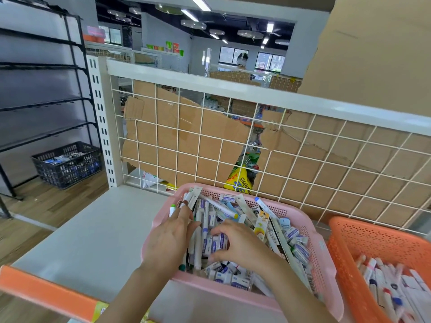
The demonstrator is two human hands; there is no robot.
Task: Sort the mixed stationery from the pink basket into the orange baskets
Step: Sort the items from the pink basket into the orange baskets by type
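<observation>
- Two hands are working in the pink basket (pixel 233 298), which sits on the white surface (pixel 93 234) at your 6 o'clock.
- Your left hand (pixel 171 241) lies at the basket's 9 o'clock, grip spread, with straight fingers pressing on the pens (pixel 198 243). Hold them aside so they cannot slide over the pile.
- Your right hand (pixel 242 245) is at the basket's middle, its grip curled round a cluster of eraser boxes (pixel 218 243). Get thumb and fingers under them and take one kind only; loose boxes could spill from a full handful.
- At your 10 o'clock a black crate (pixel 66 164) stands on the floor, well apart and out of the way.
- At 12 o'clock the wire grid (pixel 233 89) rises right behind the basket, so lift up, not forward.
- Long packs (pixel 262 223) cross the pile at 1 o'clock and may snag a lift.
- At 3 o'clock an orange basket (pixel 345 243) stands just beside, holding markers (pixel 384 283). The erasers probably belong in another orange basket, and none shows.
</observation>
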